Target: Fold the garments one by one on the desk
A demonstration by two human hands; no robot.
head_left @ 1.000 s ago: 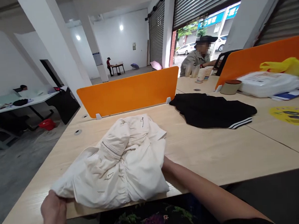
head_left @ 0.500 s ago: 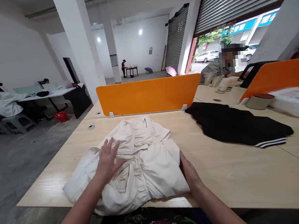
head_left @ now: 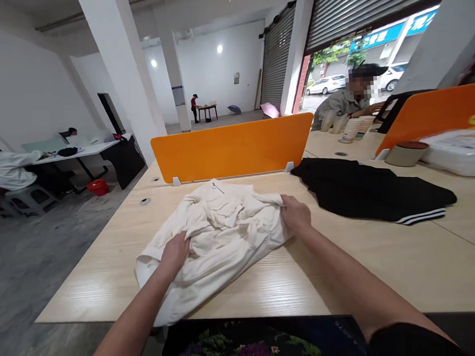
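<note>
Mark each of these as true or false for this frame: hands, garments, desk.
1. Both hands grip the cream jacket. True: left hand and right hand each hold its fabric.
2. The black garment lies left of the jacket. False: it lies to the right.
3. The divider behind the jacket is orange. True.
4. The jacket hangs in the air. False: it rests on the wooden desk.
5. The black garment has white stripes. True.
</note>
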